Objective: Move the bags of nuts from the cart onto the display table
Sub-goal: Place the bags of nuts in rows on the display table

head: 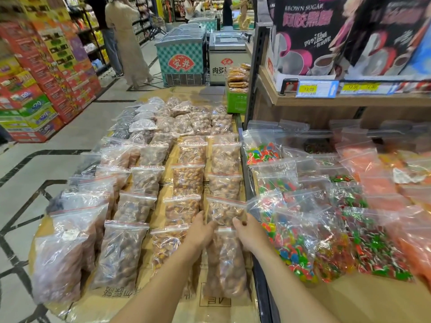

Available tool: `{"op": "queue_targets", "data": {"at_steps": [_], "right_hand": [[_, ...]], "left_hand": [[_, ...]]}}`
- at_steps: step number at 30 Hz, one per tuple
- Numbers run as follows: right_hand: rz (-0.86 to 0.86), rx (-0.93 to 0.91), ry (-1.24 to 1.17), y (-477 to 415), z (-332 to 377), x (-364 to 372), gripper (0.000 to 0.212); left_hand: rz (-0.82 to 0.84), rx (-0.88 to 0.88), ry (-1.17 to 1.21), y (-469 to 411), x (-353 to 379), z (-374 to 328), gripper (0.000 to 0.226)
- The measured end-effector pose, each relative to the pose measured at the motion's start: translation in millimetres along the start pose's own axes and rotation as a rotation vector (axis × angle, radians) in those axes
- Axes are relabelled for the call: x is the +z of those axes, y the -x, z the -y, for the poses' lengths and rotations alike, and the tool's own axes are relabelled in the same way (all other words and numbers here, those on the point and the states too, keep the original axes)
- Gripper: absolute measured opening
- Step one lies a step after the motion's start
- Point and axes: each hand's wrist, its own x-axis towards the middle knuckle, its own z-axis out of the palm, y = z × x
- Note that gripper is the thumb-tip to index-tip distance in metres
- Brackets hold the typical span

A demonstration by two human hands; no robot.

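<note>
Both hands reach forward over the cardboard-lined cart (163, 306). The left hand (200, 231) and right hand (248, 231) flank one clear zip-seal plastic bag of brown nuts with a red seal line (225, 212), lying in the cart's right-hand column, second from the near end. The left fingertips touch the bag's near-left corner; the right thumb lies against its near-right corner. Neither grip looks closed on the plastic: the hands are cupped at the edges. Whether fingers have slipped beneath the bag cannot be told from this angle.

Handling, as a judgement: thin, glossy film, so slippery and soft. The fill is loose and will slump toward whichever end hangs low. The bag looks well filled, so moderately heavy for its thin skin. The empty flap above the seal is a poor hold; it would strain the zip. Better to take it by both long sides, or scoop under the body with palms.

Destination lies just to the right: the display table (373, 299), already carrying clear bags of multicoloured candy (296, 248), with bare brown surface at the near edge. A dark rail separates cart from table.
</note>
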Motion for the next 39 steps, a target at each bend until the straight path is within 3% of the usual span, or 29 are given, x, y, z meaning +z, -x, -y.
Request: {"op": "queue_targets", "data": {"at_steps": [3, 13, 16, 20, 22, 25, 26, 29, 31, 39], "right_hand": [[0.007, 0.014, -0.001, -8.5, 7.3, 3.9, 0.045], [0.008, 0.032, 0.027, -37.0, 9.1, 11.2, 0.069], [0.041, -0.015, 0.037, -42.0, 17.0, 8.8, 0.059], [0.051, -0.016, 0.069, -54.6, 15.4, 3.7, 0.078], [0.064, -0.003, 0.096, -50.0, 20.1, 0.3, 0.073], [0.071, -0.003, 0.184, -49.3, 29.2, -11.8, 0.048], [0.059, -0.006, 0.210, -54.4, 29.9, -15.2, 0.049], [0.009, -0.012, 0.221, -65.9, 40.3, -24.8, 0.062], [-0.011, -0.023, 0.197, -76.4, 46.3, -28.0, 0.058], [0.067, 0.033, 0.151, -119.7, 63.5, -16.8, 0.065]], "left_hand": [[0.033, 0.028, 0.046, -9.3, 0.3, -3.9, 0.064], [0.056, 0.033, 0.035, -36.7, 4.6, 10.7, 0.072], [0.054, 0.028, 0.045, -37.9, 4.7, 14.2, 0.072], [0.036, -0.007, 0.057, -37.1, 5.5, 11.5, 0.081], [0.040, -0.045, 0.057, -36.4, 6.0, 7.3, 0.074], [0.002, -0.033, 0.015, -44.2, 3.9, -0.7, 0.034], [-0.022, -0.018, 0.010, -49.5, 2.5, -3.6, 0.032], [-0.074, 0.037, -0.035, -58.9, -4.6, -23.4, 0.059], [-0.076, 0.036, -0.047, -69.3, -7.7, -35.4, 0.072], [-0.012, -0.077, 0.004, -125.0, -9.2, -54.4, 0.072]]}}
